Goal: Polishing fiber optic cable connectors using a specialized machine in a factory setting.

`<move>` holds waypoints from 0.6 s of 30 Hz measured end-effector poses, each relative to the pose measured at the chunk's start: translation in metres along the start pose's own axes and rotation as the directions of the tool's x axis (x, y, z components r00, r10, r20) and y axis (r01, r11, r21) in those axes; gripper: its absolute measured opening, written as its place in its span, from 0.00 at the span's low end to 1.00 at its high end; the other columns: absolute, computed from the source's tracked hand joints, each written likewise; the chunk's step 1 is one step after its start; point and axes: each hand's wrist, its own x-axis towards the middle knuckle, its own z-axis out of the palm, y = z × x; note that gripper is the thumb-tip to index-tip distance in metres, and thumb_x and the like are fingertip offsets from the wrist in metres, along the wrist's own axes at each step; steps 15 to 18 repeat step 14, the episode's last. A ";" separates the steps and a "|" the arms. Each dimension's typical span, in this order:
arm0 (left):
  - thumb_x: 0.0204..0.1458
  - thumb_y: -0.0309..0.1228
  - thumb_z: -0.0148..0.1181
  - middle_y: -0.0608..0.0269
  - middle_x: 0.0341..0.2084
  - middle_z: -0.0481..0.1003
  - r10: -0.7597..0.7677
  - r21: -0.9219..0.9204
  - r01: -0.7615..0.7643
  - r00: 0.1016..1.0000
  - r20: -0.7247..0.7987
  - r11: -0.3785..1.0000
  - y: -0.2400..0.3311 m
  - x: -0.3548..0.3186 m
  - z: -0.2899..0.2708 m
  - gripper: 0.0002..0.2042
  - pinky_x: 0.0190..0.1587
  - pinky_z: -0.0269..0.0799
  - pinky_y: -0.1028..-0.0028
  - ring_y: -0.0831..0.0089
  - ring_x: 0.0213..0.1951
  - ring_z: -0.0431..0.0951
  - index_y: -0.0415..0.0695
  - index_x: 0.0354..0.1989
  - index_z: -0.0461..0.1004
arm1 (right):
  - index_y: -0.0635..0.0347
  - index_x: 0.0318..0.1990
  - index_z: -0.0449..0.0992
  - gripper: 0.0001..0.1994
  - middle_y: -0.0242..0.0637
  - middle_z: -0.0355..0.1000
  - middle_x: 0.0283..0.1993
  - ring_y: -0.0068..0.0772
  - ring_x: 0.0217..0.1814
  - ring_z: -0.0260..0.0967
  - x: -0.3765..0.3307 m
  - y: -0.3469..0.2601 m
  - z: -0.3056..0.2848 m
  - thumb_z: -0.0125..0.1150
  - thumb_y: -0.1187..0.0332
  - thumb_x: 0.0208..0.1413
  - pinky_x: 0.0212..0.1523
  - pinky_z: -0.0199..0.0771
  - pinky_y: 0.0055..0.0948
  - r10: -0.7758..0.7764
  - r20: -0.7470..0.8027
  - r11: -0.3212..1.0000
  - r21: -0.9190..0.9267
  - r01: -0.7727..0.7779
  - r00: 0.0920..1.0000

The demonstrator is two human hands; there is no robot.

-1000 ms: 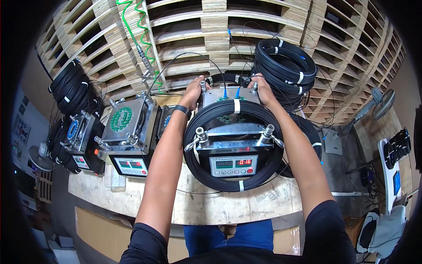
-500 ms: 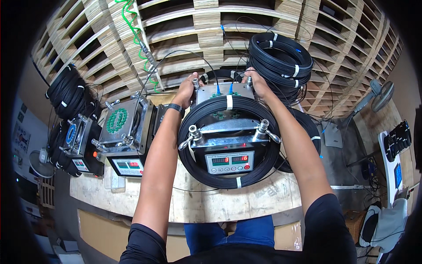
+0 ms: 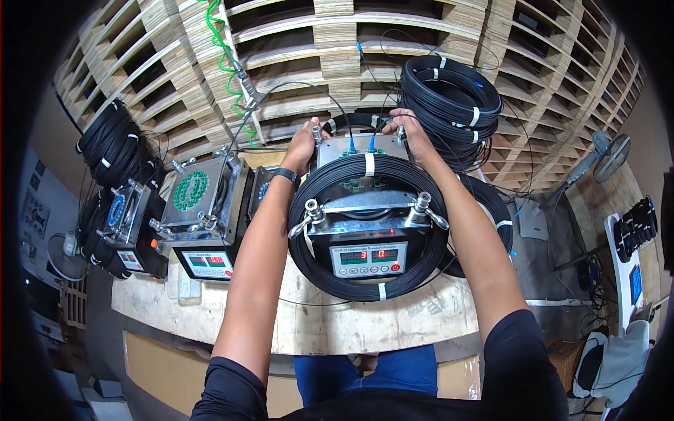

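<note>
A grey metal test box (image 3: 366,210) with a front digital display stands on the wooden bench. A black cable coil (image 3: 309,242) with white ties lies looped around it. My left hand (image 3: 304,144) rests at the box's far left corner, by a metal knob and a black cable end. My right hand (image 3: 408,133) is at the far right corner, fingers curled on a black cable end near two blue connectors. A dark band sits on my left wrist.
A second metal box (image 3: 200,203) with a green fitting ring stands to the left, a third (image 3: 119,217) beyond it. Stacked black coils (image 3: 449,98) sit at the back right, more (image 3: 116,144) at the left. Wooden pallets (image 3: 337,42) form the back wall. A green coiled hose (image 3: 223,49) hangs there.
Both hands stay at the far corners of the box; the view has shifted slightly. The coil and box have not moved.
</note>
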 end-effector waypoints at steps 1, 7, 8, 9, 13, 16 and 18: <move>0.68 0.46 0.43 0.64 0.25 0.76 0.003 -0.002 -0.003 1.000 0.003 1.000 0.002 -0.001 0.002 0.17 0.38 0.67 0.73 0.74 0.31 0.73 0.46 0.37 0.70 | 0.59 0.49 0.69 0.18 0.37 0.75 0.35 0.27 0.40 0.71 -0.001 -0.001 -0.003 0.50 0.55 0.59 0.51 0.66 0.26 -0.010 0.017 0.998 -0.059 0.011 1.000; 0.68 0.46 0.48 0.54 0.28 0.81 0.095 0.021 -0.093 0.987 -0.131 0.995 -0.009 0.004 -0.002 0.17 0.37 0.72 0.73 0.71 0.30 0.79 0.44 0.39 0.68 | 0.59 0.32 0.72 0.20 0.37 0.75 0.32 0.30 0.37 0.71 0.001 0.003 -0.006 0.65 0.50 0.54 0.42 0.69 0.32 -0.076 -0.189 0.938 -0.347 0.006 0.979; 0.68 0.46 0.48 0.54 0.28 0.81 0.098 0.021 -0.096 0.987 -0.130 0.995 -0.012 0.004 -0.005 0.17 0.37 0.72 0.73 0.71 0.30 0.79 0.44 0.39 0.68 | 0.59 0.32 0.72 0.20 0.37 0.75 0.32 0.30 0.37 0.71 -0.001 0.001 -0.005 0.65 0.50 0.54 0.42 0.69 0.32 -0.079 -0.189 0.937 -0.348 0.009 0.979; 0.67 0.45 0.47 0.55 0.28 0.82 0.098 -0.013 -0.100 0.986 -0.137 0.995 -0.015 0.004 -0.007 0.16 0.34 0.70 0.75 0.74 0.27 0.76 0.43 0.38 0.69 | 0.61 0.31 0.72 0.21 0.38 0.74 0.31 0.34 0.36 0.71 -0.004 0.000 -0.003 0.65 0.50 0.54 0.42 0.70 0.35 -0.127 -0.226 0.891 -0.454 0.010 0.966; 0.66 0.41 0.52 0.51 0.29 0.83 0.134 -0.082 -0.148 0.978 -0.163 0.986 -0.027 0.007 0.010 0.14 0.32 0.70 0.79 0.77 0.27 0.77 0.41 0.44 0.66 | 0.64 0.32 0.74 0.24 0.46 0.75 0.38 0.44 0.42 0.74 -0.013 -0.014 -0.017 0.63 0.46 0.54 0.47 0.71 0.40 -0.233 -0.265 0.667 -0.743 -0.045 0.936; 0.66 0.41 0.52 0.49 0.30 0.83 0.178 -0.025 -0.186 0.964 -0.197 0.982 -0.035 0.010 -0.024 0.16 0.35 0.72 0.78 0.75 0.31 0.81 0.39 0.50 0.63 | 0.63 0.33 0.75 0.24 0.47 0.76 0.41 0.42 0.46 0.76 -0.024 -0.035 0.017 0.62 0.45 0.55 0.48 0.72 0.40 -0.153 -0.288 0.690 -0.716 -0.107 0.945; 0.66 0.41 0.52 0.49 0.30 0.83 0.178 -0.025 -0.186 0.964 -0.197 0.982 -0.035 0.010 -0.024 0.16 0.35 0.72 0.78 0.75 0.31 0.81 0.39 0.50 0.63 | 0.63 0.33 0.75 0.24 0.47 0.76 0.41 0.42 0.46 0.76 -0.024 -0.035 0.017 0.62 0.45 0.55 0.48 0.72 0.40 -0.153 -0.288 0.690 -0.716 -0.107 0.945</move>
